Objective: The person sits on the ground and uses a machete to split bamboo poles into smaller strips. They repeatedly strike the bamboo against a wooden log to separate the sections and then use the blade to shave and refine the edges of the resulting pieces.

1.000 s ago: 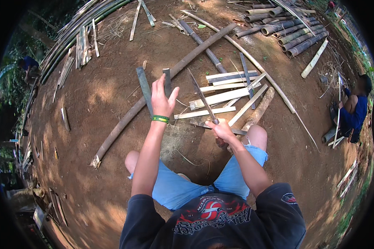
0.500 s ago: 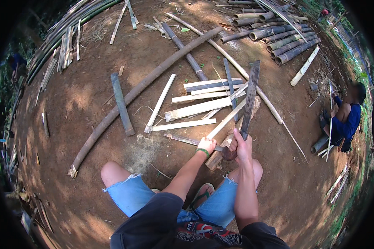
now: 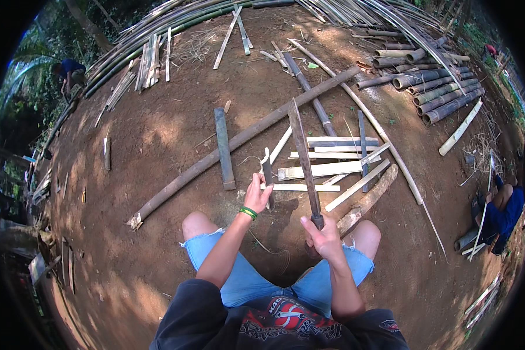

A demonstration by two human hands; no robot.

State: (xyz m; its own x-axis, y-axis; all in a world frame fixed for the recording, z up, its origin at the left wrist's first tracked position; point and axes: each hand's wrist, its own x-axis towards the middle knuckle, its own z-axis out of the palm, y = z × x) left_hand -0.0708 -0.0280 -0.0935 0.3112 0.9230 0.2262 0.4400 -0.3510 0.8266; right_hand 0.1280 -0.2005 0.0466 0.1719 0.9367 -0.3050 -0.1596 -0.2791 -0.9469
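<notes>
In the head view I have the left hand (image 3: pixel 256 193) closed on a short dark bamboo strip (image 3: pixel 268 170), pinched between thumb and fingers, its lower end showing below them. It stands nearly upright, on the far side of the left knee (image 3: pixel 199 225). The right hand (image 3: pixel 325 238) is wrapped firmly around the handle of a machete (image 3: pixel 303 153), whose blade points up and far, tilted slightly left, well apart from the strip.

Just beyond the hands I see pale split bamboo slats (image 3: pixel 324 170) in a loose heap, with a thick log (image 3: pixel 370 199) to their right, near the right knee (image 3: pixel 367 238). To the left, a wide greenish bamboo piece (image 3: pixel 224 153) lies across a long brown pole (image 3: pixel 262 125). Far right, I can make out a stack of bamboo culms (image 3: pixel 452 105); nearer on that side sits a co-worker in blue (image 3: pixel 506 213). Another person (image 3: pixel 72 71) bends down at far left
</notes>
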